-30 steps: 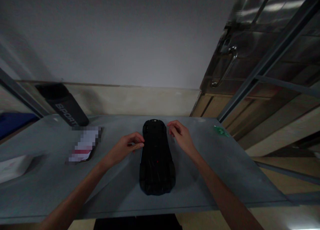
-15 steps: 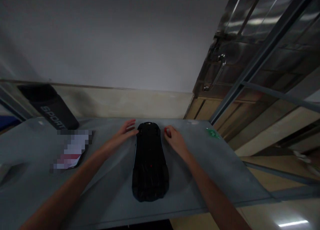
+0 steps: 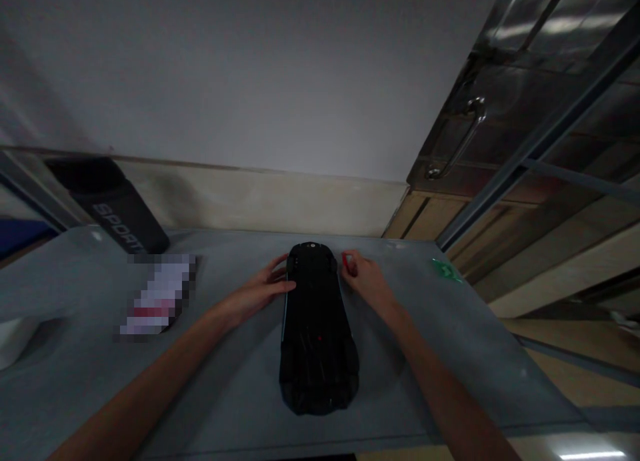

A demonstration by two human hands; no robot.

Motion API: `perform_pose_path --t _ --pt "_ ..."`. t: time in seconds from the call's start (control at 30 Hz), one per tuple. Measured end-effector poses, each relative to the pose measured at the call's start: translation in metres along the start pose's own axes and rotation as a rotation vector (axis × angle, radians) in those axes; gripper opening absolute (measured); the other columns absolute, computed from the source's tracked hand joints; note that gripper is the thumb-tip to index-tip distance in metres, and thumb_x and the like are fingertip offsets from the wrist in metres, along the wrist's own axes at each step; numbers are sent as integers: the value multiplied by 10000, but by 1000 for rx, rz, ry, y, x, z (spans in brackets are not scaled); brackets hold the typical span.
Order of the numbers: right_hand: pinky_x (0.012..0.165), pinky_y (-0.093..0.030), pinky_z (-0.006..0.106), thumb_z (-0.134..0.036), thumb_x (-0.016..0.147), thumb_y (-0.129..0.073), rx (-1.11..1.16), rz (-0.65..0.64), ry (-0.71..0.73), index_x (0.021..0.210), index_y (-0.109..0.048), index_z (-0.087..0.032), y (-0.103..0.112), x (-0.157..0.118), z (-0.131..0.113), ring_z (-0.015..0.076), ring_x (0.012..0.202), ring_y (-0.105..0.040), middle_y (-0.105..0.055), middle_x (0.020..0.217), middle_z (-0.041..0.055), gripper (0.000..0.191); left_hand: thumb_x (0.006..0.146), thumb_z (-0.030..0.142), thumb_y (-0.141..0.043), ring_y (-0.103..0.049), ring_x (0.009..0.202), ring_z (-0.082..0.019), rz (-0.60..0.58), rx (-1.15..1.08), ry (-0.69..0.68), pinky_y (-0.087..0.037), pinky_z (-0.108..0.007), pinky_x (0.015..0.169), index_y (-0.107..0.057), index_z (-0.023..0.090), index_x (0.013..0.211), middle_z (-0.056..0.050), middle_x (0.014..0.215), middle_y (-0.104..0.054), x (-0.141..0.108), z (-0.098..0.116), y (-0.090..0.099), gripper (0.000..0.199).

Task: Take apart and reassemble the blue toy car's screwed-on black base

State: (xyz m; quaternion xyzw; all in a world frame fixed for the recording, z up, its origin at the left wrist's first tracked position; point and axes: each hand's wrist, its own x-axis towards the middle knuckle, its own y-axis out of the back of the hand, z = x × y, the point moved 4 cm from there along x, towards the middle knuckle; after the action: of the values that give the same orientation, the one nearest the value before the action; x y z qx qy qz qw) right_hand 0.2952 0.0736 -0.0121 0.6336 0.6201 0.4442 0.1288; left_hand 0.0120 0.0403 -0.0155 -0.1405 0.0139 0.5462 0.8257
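Observation:
A black toy car (image 3: 316,314) lies upside down on the grey table, its dark underside and wheels facing up. My left hand (image 3: 263,289) is at the car's left side near the far end, the thumb over the edge of the underside and the fingers along the side. Just off the car's far right side, my right hand (image 3: 365,277) is closed in a pinch on a small red object (image 3: 345,260). Fingers cover most of that red object, so its kind does not show.
A black bottle lettered SPORT (image 3: 120,214) stands at the back left. Near it lies a blurred-out flat item (image 3: 163,294). A white object (image 3: 15,341) sits at the left edge. Green plastic (image 3: 447,270) lies by the table's right edge. A wall (image 3: 280,201) rises behind.
My left hand has come onto the car's side, its thumb now over the underside. My right hand stays beside the car with the red object. The whole view has shifted slightly.

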Motion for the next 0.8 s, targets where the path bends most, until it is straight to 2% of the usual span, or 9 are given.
perform_pose_path --t 0.13,0.27,0.37,0.57,0.8 --pt "636 -502 312 -196 873 -645 102 87 32 1183 -661 -291 17 -2 -23 175 582 -612 -622 701 -56 325 785 242 -901 -628 1459 -322 -8 -45 -9 -439 -497 1257 -494 337 1623 -82 1513 -709 1 -1 -3 936" --pt "678 -547 340 -237 909 -625 203 267 102 1246 -603 -294 40 -11 -55 186 628 -623 -619 733 -51 343 751 264 -895 -608 1478 -339 40 -17 -26 -431 -512 1268 -475 335 1635 -110 1615 -622 1 0 -4 981" --pt "691 -556 339 -236 927 -627 244 343 159 1245 -571 -290 50 -21 -74 179 642 -631 -623 750 -52 327 780 245 -855 -577 1510 -354 60 36 -28 -416 -525 1273 -457 320 1651 -123 1642 -596 -1 2 -6 960" --pt "656 -572 339 -224 928 -631 234 301 274 1213 -564 -299 51 -31 -90 181 616 -651 -634 746 -55 303 800 232 -840 -578 1520 -334 61 49 -13 -462 -468 1237 -465 356 1643 -89 1637 -604 -3 2 -4 931" --pt "678 -601 361 -244 923 -627 199 293 279 1213 -581 -299 50 -33 -91 192 628 -672 -674 771 -36 298 805 312 -878 -536 1550 -351 18 63 -43 -407 -559 1291 -404 362 1691 -123 1702 -532 2 -6 2 1006"
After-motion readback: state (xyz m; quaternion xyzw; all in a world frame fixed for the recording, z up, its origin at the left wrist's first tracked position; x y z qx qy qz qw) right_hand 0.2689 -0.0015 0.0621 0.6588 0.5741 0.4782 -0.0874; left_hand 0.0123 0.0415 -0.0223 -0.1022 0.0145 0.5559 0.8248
